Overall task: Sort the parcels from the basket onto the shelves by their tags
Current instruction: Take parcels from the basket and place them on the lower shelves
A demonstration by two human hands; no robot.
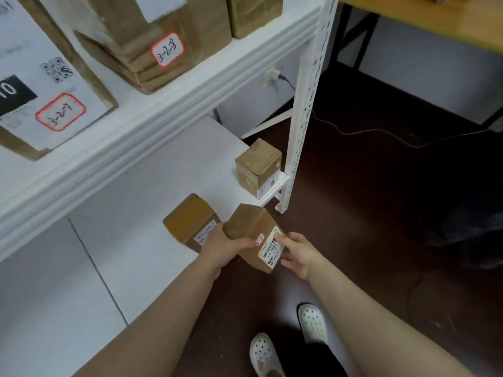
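Observation:
I hold a small brown cardboard parcel (251,229) with a barcode label and a red-edged handwritten tag, just off the front edge of the low white shelf (152,191). My left hand (221,247) grips its left side, and my right hand (298,251) holds its labelled right end. Two similar small parcels stand on that low shelf: one (190,220) right beside my left hand, another (257,165) by the corner post. The upper shelf (163,104) carries larger parcels tagged 3-2-7 (61,112) and 3-2-8 (167,50). No basket is in view.
A white perforated shelf post (304,104) stands to the right of the parcels. Dark floor (381,200) with a loose cable lies beyond it. A wooden table (435,20) sits at the top right. My feet in white clogs (310,322) are below.

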